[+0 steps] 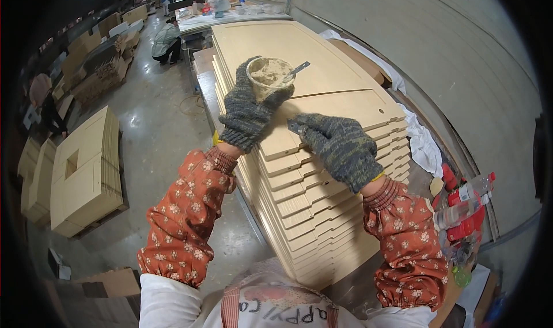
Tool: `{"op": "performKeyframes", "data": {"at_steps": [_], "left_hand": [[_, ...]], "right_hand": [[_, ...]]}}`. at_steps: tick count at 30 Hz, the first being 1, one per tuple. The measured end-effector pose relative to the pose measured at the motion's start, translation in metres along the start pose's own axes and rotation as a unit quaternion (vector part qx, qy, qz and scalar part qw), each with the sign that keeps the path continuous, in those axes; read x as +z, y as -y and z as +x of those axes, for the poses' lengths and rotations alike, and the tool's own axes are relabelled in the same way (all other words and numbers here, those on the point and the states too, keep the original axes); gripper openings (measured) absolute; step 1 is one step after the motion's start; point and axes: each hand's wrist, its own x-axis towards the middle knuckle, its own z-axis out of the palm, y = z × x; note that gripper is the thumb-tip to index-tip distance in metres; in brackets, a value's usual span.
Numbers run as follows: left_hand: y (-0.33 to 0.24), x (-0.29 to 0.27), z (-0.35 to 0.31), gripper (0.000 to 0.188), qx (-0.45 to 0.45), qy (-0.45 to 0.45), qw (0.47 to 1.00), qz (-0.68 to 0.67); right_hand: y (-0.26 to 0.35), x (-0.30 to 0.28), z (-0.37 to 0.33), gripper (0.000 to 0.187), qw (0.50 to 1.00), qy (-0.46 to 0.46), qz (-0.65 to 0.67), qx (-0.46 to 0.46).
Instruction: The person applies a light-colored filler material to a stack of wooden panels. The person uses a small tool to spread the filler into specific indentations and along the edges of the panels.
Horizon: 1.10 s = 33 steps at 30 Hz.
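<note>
- Boards [86,184] stood in pale stacks on the floor [230,230], at nine o'clock from the middle of the view.
- The floor was grey and glossy, a person [167,44] crouching there toward half past ten.
- A cluttered bench [196,25] stood at eleven.
- Pale panels [340,106] filled the centre in a tall stack, their notched near ends stepped; the long axis ran from five toward eleven.
- White cloth [423,141] lay at three, bottles [461,213] past it toward four.
- A grey wall [461,74] rose at two.
- The left hand [253,104], gloved, had its fingers wrapped around a cup [264,90] of beige paste above the panels, mouth upward.
- A spatula [300,68] leaned in the cup, its free end toward two.
- The right hand [343,149], also gloved, pinched a scraper [294,125] over the top panel's near end; its blade pointed toward ten, its handle hidden.
</note>
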Motion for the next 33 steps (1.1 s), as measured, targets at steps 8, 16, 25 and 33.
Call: {"op": "performKeyframes", "data": {"at_steps": [8, 16, 25, 33], "left_hand": [[0.000, 0.000, 0.001, 0.070, 0.019, 0.007, 0.999, 0.039], [-0.001, -0.001, -0.001, 0.069, -0.017, 0.002, 1.000, 0.013], [-0.006, -0.004, -0.001, 0.069, -0.003, 0.001, 0.999, 0.038], [0.001, -0.004, -0.001, 0.068, 0.018, 0.005, 0.997, 0.071]], "right_hand": [[0.009, 0.000, -0.009, 0.028, 0.974, -0.014, -0.221, -0.041], [-0.007, 0.000, -0.008, 0.030, 0.964, 0.025, -0.220, -0.144], [-0.025, -0.002, 0.003, 0.030, 0.986, 0.065, -0.125, -0.094], [-0.027, -0.013, 0.008, 0.030, 0.986, 0.135, -0.044, -0.092]]}}
